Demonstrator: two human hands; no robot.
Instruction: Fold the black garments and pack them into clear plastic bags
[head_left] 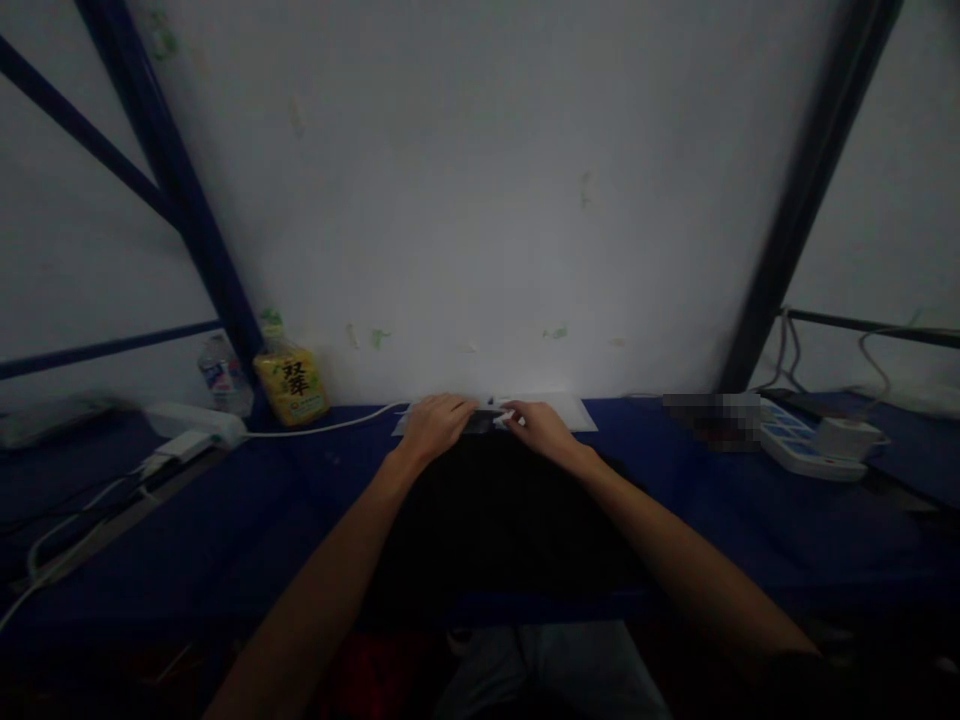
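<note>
Black cloth (502,520) lies on the blue table (277,510) in front of me. At its far edge my left hand (436,424) rests palm down, its fingers together beside a small dark patch; whether it grips anything is hidden. My right hand (546,428) is just to the right, thumb and fingertips pinched on a small white piece (511,416). White paper (576,410) lies flat behind and under the hands, against the wall.
A yellow-labelled bottle (292,380) and a clear bottle (225,378) stand at the back left, near a white power strip (199,424) with cables. Another power strip (806,448) with a plug lies on the right. Metal posts rise on both sides.
</note>
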